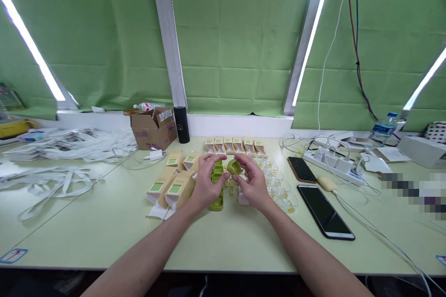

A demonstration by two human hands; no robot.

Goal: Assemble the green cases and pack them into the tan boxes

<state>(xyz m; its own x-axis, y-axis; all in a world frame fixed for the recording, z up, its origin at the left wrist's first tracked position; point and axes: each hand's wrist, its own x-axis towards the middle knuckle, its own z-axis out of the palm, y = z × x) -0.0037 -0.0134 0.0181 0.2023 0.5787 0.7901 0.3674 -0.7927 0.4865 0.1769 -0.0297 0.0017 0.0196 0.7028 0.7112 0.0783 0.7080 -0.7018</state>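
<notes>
A small olive-green, hollow plastic case (235, 167) is raised above the table between my two hands. My right hand (253, 183) has it between thumb and fingers. The thumb of my left hand (206, 182) presses at its lower left edge, with the fingers curved around that side. Beneath and beside my left hand stands a row of similar green cases (216, 203), partly covered by the fingers. Small yellowish pieces (231, 189) lie between my hands. Clear plastic cups with yellow centres (278, 184) stand in rows right of my right hand.
Kraft boxes with green labels (180, 189) lie at left, and more small boxes (237, 145) line up behind. A cardboard carton (153, 130) and a black cylinder (181, 125) stand at the back. Right are two phones (325, 211), a power strip (334, 164) and cables; white straps (69, 148) spread left.
</notes>
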